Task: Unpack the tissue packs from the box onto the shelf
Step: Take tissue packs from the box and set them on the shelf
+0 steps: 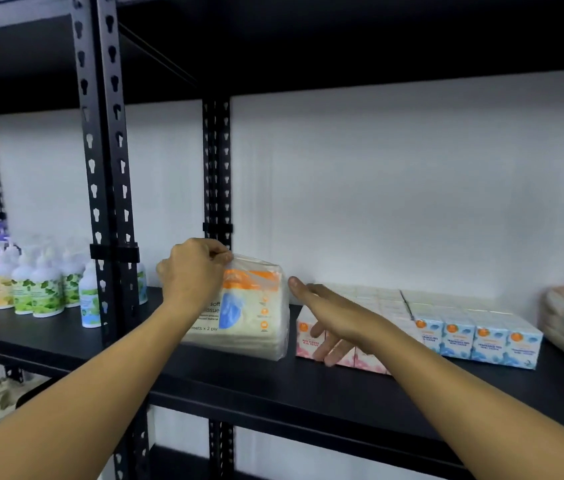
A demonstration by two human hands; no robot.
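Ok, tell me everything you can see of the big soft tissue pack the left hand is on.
The soft tissue pack is a cream block in clear, glossy plastic wrap with an orange band near the top, a blue shape on its face and partly readable print. It stands upright on the black shelf, just right of the rack's upright post. The left hand pinches the loose wrap at its top left corner. The right hand, fingers straight, is at its right side; contact cannot be told. Pink mini tissue packs sit close on its right.

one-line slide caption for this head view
Left hand pinches white plastic tissue pack upright on black shelf; right hand open beside it.
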